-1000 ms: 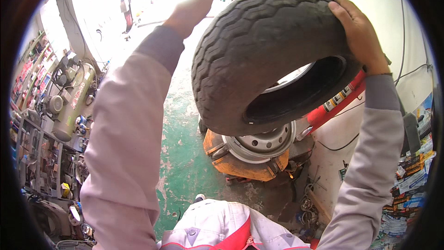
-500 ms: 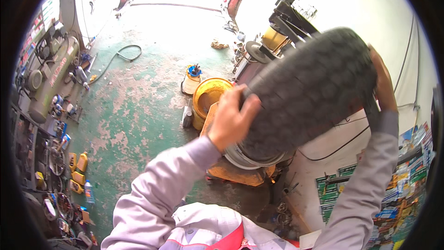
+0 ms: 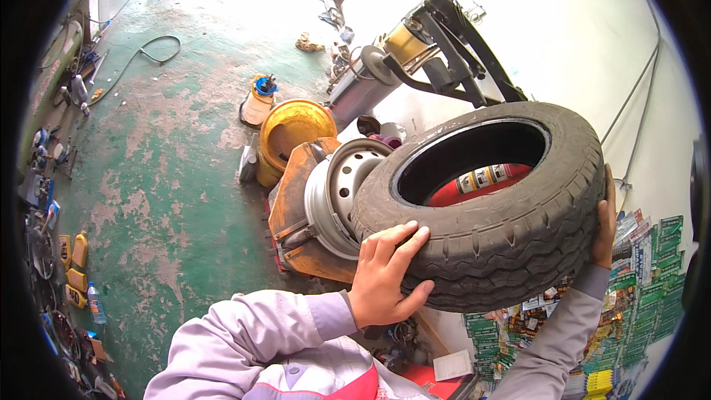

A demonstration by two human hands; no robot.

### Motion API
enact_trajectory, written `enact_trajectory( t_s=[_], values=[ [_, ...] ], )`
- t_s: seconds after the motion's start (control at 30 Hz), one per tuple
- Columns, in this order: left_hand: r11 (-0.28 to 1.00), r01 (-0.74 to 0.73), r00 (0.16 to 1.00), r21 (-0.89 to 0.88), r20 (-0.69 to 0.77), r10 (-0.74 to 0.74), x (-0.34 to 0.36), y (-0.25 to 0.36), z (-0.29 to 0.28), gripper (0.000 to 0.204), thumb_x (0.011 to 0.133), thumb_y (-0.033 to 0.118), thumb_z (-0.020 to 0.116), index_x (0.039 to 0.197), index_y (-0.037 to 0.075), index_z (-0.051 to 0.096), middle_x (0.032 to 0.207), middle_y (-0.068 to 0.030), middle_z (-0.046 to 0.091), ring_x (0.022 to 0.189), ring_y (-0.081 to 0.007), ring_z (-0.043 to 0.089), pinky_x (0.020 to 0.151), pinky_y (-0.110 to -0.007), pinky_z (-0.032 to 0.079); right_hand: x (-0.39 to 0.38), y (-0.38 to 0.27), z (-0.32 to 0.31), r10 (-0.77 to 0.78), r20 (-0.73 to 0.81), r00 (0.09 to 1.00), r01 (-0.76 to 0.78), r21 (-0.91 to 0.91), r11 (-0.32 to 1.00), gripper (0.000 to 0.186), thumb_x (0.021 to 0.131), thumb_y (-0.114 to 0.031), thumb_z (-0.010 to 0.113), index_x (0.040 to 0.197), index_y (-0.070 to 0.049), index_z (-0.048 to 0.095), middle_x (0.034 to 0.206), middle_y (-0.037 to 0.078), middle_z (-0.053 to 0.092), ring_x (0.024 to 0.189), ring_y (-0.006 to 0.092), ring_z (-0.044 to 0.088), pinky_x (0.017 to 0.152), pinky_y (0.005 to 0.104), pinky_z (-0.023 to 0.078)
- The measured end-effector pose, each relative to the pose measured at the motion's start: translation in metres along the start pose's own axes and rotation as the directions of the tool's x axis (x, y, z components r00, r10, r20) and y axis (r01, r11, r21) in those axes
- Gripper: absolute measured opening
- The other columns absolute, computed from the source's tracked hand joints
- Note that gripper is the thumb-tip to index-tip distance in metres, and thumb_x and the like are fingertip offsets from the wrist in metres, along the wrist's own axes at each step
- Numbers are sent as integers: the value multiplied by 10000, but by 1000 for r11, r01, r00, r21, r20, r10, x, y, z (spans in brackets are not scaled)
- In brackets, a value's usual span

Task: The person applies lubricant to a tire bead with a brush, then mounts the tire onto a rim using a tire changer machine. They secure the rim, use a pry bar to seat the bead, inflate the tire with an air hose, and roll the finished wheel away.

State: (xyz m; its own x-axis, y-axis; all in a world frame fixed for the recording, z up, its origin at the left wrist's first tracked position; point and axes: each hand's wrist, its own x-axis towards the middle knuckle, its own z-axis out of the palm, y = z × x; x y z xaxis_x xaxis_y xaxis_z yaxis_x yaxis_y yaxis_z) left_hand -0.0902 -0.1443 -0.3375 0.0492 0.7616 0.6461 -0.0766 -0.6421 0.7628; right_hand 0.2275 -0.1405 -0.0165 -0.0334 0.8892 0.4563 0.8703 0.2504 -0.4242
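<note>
A worn black tire (image 3: 496, 231) is held tilted, sidewall up, its left edge over a silver steel wheel rim (image 3: 320, 204) on an orange machine platform (image 3: 315, 263). My left hand (image 3: 385, 274) grips the tire's near lower-left side, thumb and fingers against sidewall and tread. My right hand (image 3: 603, 218) holds the tire's right side, partly hidden behind it. Through the tire's opening shows a red cylinder (image 3: 455, 191) with labels. Whether the tire touches the rim I cannot tell.
Beyond the platform stand a yellow bucket (image 3: 289, 118), a smaller container (image 3: 256, 107) and a machine arm (image 3: 452, 67). At left are a hose (image 3: 159, 59), several yellow bottles (image 3: 76, 279) and clutter along the wall. Stickers (image 3: 652, 289) cover the lower right wall.
My left hand has come from the upper left onto the tire. The tire has turned from tread toward me to sidewall up, and the view has shifted.
</note>
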Motion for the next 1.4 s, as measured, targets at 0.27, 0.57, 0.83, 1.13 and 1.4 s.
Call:
enact_trajectory(
  t_s=[0.27,0.57,0.83,1.13,1.4],
  values=[
    [999,-11,1000,-35,12,12,-5,-8,5,832,819,275,768,1550,26,459,1538,-206,448,1376,-399,448,1156,-493,348,10,4,4,1,43,999,-3,57,998,924,1019,-601,501,1667,3,241,1709,170,285,1568,275,286,1283,399,202],
    [999,-33,999,-38,40,34,-13,-10,4,864,803,262,763,1566,24,434,1576,-219,415,1412,-405,421,1176,-502,331,-6,0,3,-18,-14,1000,18,-33,999,962,1011,-633,505,1662,22,234,1703,183,287,1560,290,296,1278,405,209],
    [999,-26,999,-28,44,27,-20,-13,3,897,772,242,782,1558,-12,433,1600,-233,410,1436,-418,419,1194,-496,325,-9,-2,5,-26,-13,1000,25,-65,998,927,1016,-609,477,1661,18,251,1711,173,288,1579,284,263,1289,407,173],
    [997,-40,997,-59,57,44,-21,-19,1,894,793,241,757,1586,28,403,1618,-229,370,1467,-419,378,1210,-508,313,-1,-10,13,-11,-13,1000,10,-32,999,926,1012,-605,489,1665,7,249,1704,171,300,1561,284,298,1282,410,200],
    [997,-28,999,-70,37,30,-20,-17,1,867,768,221,777,1541,1,450,1592,-232,416,1438,-419,419,1195,-498,334,1,-2,6,-6,-4,1000,6,-28,1000,968,990,-630,505,1666,9,239,1708,182,282,1569,296,280,1284,414,192]
  ],
)
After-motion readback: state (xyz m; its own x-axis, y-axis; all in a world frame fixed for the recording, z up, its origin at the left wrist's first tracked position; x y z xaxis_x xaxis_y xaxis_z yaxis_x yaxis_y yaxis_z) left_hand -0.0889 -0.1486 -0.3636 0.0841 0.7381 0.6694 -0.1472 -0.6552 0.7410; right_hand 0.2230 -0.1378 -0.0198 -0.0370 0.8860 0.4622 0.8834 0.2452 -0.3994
